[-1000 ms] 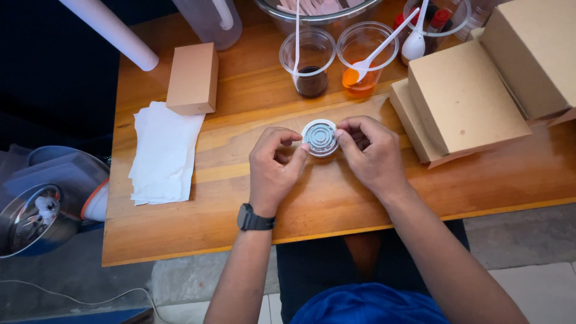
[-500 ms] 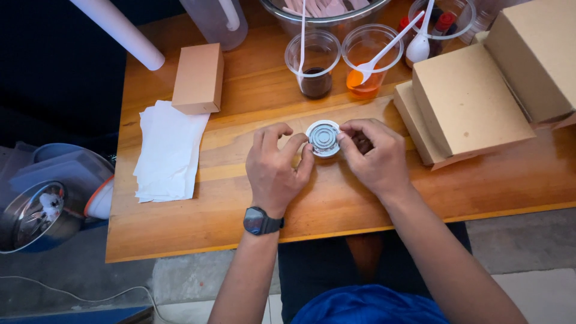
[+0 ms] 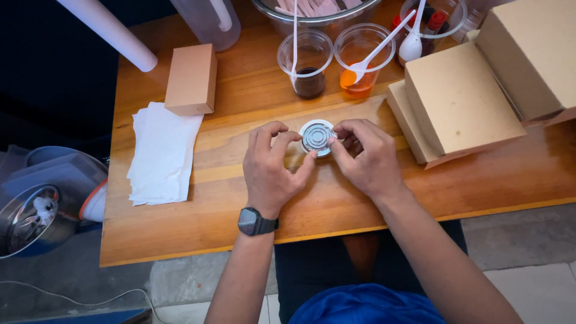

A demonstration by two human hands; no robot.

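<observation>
Leftmost, off the desk (image 3: 180,234), a blue bin with a shiny lid (image 3: 36,204) sits on the floor. On the desk's left part lies a stack of white paper napkins (image 3: 159,153), with a small brown cardboard box (image 3: 192,78) just beyond it. Near the middle, the left hand (image 3: 270,171), a black watch (image 3: 255,222) on its wrist, curls its thumb and fingers around the near side of a small round container (image 3: 318,137). The right hand (image 3: 366,159) closes on it from the other side, fingertips pinching at the rim.

As a judgement, the lid already sits on the container and is being pressed down around the edge; whether it has snapped shut all round cannot be told. The container rests on the desk between both hands, small and round, with a clear or silvery lid marked by raised concentric rings; its contents are hidden.

Beyond it stand two clear plastic cups with white spoons, one holding dark sauce (image 3: 309,57), one orange sauce (image 3: 360,60). At the right, flat brown cardboard boxes (image 3: 462,102) are stacked.
</observation>
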